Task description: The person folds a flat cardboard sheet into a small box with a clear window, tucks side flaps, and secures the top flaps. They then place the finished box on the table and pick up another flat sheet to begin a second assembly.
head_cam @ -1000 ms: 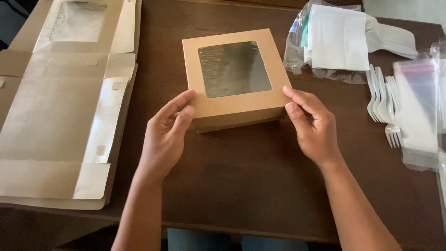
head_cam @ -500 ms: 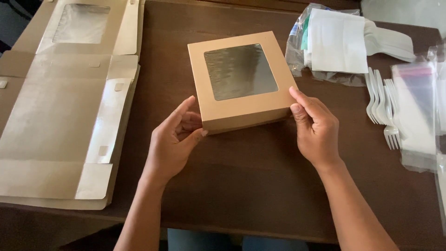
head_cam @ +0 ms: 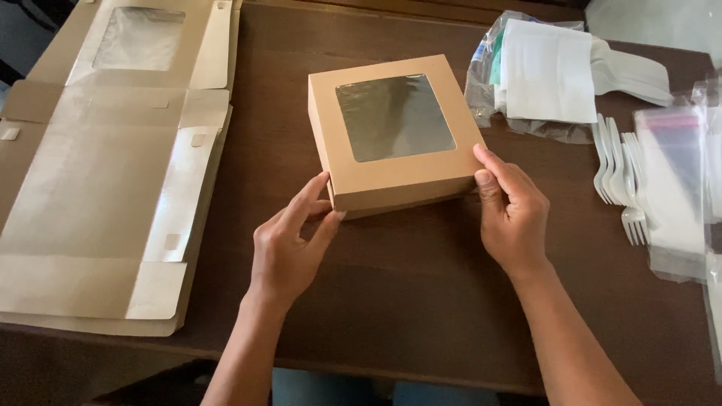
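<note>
A closed square kraft box [head_cam: 391,188] with a clear window in its lid rests on the dark wooden table [head_cam: 421,301]. My left hand [head_cam: 289,244] pinches its near left corner with thumb and fingers. On the other side, my right hand [head_cam: 511,210] grips the near right corner. The box lies flat, turned slightly so its near edge slants up to the right.
A stack of flat unfolded kraft box blanks [head_cam: 98,188] covers the table's left side. At the right lie white plastic forks [head_cam: 620,177], clear plastic sleeves [head_cam: 681,180] and a plastic bag of white napkins [head_cam: 538,71]. The table's front edge is close below my arms.
The box has slid a little to the right and rotated slightly, with both hands staying on its near corners.
</note>
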